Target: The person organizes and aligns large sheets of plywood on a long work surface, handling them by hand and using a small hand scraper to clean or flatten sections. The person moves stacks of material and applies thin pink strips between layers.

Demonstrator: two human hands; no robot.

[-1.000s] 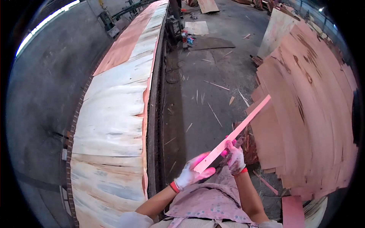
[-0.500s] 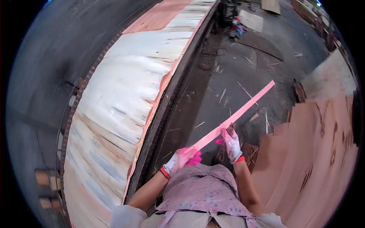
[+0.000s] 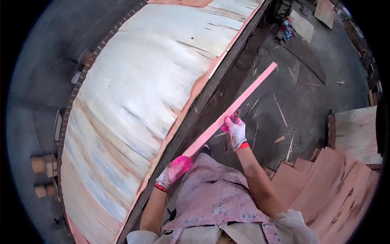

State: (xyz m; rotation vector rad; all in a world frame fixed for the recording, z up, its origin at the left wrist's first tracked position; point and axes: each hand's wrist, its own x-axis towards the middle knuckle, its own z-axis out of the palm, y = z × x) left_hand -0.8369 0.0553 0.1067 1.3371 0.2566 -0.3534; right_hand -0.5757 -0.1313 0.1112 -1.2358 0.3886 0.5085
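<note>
My left hand (image 3: 176, 168), in a white glove stained pink, is closed on the lower end of a long, thin pink wooden strip (image 3: 250, 90). My right hand (image 3: 235, 130), gloved alike, grips the strip around its middle, along with a small dark piece whose kind I cannot make out. The strip slants up to the right over the dark floor. Left of my hands lies a long bed of pale, streaked veneer sheets (image 3: 138, 73) with a pink layer at its edge, beside a dark rail (image 3: 221, 73).
Reddish veneer sheets (image 3: 321, 191) are piled at lower right, with a paler panel (image 3: 355, 134) above them. Loose offcuts litter the concrete floor (image 3: 308, 101). Boards (image 3: 301, 26) and some coloured items (image 3: 287, 29) lie farther back. Small blocks (image 3: 40, 164) are low at the left.
My view has swung toward the veneer bed, so the pile has slid down and rightward. Both hands, still on the strip, sit higher and further left in the picture.
</note>
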